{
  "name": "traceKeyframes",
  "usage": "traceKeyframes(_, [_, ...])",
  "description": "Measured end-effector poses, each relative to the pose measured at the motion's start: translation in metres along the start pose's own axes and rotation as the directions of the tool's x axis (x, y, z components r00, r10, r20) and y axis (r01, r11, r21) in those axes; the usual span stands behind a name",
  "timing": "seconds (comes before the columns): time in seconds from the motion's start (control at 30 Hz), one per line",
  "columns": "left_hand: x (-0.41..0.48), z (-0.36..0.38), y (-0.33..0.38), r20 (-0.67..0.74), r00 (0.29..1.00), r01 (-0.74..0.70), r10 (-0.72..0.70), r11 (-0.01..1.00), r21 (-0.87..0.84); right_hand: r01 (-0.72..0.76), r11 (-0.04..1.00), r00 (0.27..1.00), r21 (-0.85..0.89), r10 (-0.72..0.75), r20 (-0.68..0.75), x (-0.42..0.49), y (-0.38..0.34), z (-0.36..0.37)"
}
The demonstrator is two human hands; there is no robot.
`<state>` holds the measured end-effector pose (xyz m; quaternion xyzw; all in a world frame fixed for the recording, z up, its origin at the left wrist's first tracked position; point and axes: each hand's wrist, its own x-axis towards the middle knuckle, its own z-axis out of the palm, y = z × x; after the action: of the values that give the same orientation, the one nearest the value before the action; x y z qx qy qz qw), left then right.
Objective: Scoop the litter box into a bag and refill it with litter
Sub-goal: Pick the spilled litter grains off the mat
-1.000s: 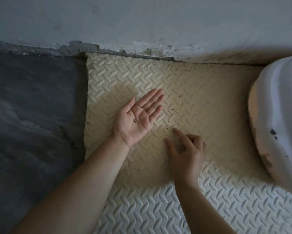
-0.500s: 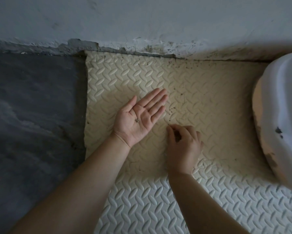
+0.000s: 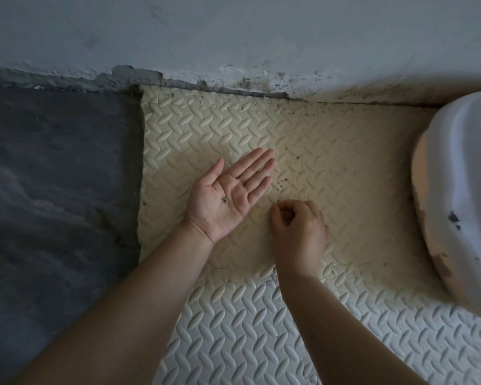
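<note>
Stray-litter pickup on foam mat [image 3: 344,129]: left hand [image 3: 231,195] flat, palm up, one grain [image 3: 226,200] on it; right hand [image 3: 297,232] mid-mat, fingertips pinched, contents too small to tell. Litter box [image 3: 456,190] at mat's right edge. Keep palm level, pinch specks [image 3: 282,184] singly.

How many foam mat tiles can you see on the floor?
2. A cream tile lies against the wall; a whiter tile joins its near edge. More may be hidden under the litter box.
</note>
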<state>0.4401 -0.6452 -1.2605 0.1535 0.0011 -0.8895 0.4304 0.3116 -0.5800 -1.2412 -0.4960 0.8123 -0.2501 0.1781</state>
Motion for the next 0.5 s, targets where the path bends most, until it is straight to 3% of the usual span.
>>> traceKeyframes(0.17, [0.000, -0.001, -0.001, 0.009, 1.000, -0.012, 0.012, 1.000, -0.018, 0.007, 0.997, 1.000, -0.081, -0.006, 0.008, 0.001, -0.005, 0.003])
traceKeyframes(0.3, [0.001, -0.002, 0.000, 0.007, 1.000, -0.022, 0.022, 1.000, -0.020, -0.031, 0.998, 0.999, 0.058, 0.032, -0.013, -0.002, -0.008, 0.000])
traceKeyframes(0.5, [0.001, 0.000, -0.003, 0.028, 0.999, -0.039, 0.040, 0.999, -0.029, 0.171, 0.952, 0.981, 0.253, -0.188, 0.043, -0.023, -0.039, -0.003])
